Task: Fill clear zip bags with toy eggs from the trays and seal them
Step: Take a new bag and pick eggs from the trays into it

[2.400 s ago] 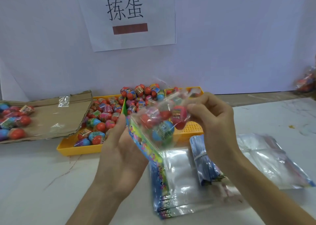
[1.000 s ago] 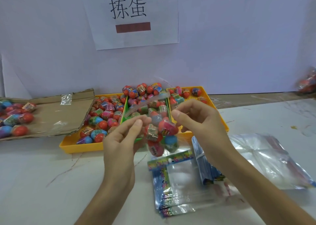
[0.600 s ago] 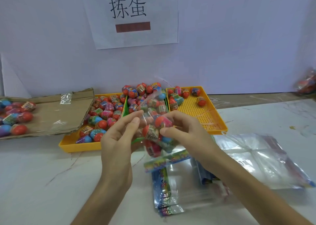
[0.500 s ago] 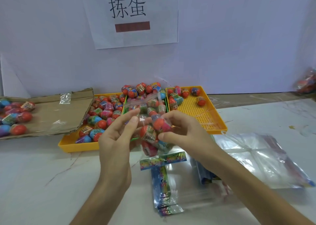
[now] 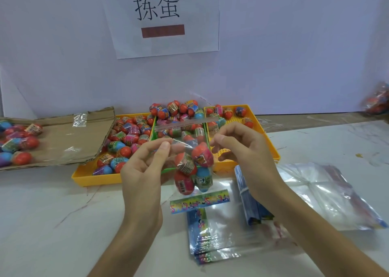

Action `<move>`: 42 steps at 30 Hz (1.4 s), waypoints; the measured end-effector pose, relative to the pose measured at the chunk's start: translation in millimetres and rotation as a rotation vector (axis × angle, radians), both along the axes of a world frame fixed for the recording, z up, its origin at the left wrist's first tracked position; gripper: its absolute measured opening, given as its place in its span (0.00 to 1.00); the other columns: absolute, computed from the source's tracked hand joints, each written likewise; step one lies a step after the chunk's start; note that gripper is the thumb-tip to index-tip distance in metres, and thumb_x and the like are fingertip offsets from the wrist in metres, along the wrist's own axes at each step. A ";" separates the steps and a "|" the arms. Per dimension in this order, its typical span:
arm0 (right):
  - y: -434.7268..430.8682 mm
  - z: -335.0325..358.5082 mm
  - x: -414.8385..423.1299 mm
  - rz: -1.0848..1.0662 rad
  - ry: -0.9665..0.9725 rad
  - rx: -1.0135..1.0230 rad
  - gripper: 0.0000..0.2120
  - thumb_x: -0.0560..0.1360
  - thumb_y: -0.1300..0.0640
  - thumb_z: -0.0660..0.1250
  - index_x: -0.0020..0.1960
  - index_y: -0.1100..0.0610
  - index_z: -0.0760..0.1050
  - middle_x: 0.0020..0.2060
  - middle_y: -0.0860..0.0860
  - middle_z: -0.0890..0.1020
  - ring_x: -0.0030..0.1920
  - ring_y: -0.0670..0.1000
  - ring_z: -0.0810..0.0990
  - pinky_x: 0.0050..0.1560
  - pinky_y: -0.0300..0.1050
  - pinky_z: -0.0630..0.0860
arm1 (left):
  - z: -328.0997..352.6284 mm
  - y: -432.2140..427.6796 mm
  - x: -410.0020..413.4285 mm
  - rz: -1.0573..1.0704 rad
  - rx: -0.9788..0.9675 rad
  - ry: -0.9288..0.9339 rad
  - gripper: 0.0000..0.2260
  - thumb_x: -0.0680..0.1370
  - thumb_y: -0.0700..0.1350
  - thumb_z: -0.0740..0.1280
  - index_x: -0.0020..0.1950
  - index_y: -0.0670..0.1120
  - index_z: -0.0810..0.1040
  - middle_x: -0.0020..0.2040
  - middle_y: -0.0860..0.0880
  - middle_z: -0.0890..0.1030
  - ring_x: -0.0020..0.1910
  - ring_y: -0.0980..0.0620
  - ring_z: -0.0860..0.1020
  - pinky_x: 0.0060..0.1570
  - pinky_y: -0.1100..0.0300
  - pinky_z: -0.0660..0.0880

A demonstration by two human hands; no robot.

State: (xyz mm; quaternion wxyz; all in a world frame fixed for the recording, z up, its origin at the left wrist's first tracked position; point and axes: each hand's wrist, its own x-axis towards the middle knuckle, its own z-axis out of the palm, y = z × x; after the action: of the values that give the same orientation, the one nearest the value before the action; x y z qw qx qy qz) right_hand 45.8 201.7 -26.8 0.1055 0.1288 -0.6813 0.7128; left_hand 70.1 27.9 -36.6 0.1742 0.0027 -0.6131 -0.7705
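Observation:
A clear zip bag (image 5: 192,167) holding several toy eggs hangs upright between my hands above the table, its colourful printed strip at the bottom and its top flap standing up. My left hand (image 5: 145,171) pinches the bag's left top edge between thumb and fingers. My right hand (image 5: 242,150) pinches the right top edge. Behind the bag, yellow trays (image 5: 271,148) and a green tray hold many loose red, blue and pink toy eggs (image 5: 134,137). A stack of empty zip bags (image 5: 212,234) lies flat below my hands.
A flattened cardboard sheet (image 5: 69,142) at the left carries filled bags of eggs (image 5: 14,144). A banded bundle of blue bags (image 5: 248,201) and a crumpled clear plastic pack (image 5: 328,194) lie at the right. A paper sign (image 5: 162,17) hangs on the wall.
The filled bag turned from tilted to hanging upright. My hands came together at its top, then spread apart along the top edge.

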 end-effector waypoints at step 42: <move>-4.9 -1.3 11.4 -0.319 0.860 0.693 0.04 0.75 0.58 0.75 0.48 0.58 0.85 0.44 0.51 0.85 0.47 0.47 0.80 0.49 0.46 0.73 | -2.9 7.7 13.1 0.033 -0.700 0.531 0.15 0.80 0.37 0.65 0.56 0.57 0.78 0.47 0.62 0.82 0.46 0.63 0.82 0.44 0.73 0.76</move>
State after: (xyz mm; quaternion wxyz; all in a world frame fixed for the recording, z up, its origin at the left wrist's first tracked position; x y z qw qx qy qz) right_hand 57.2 196.8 -28.1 0.4309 0.3300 -0.7818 0.3068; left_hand 83.1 35.6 -39.6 0.3286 -0.2449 -0.7710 -0.4875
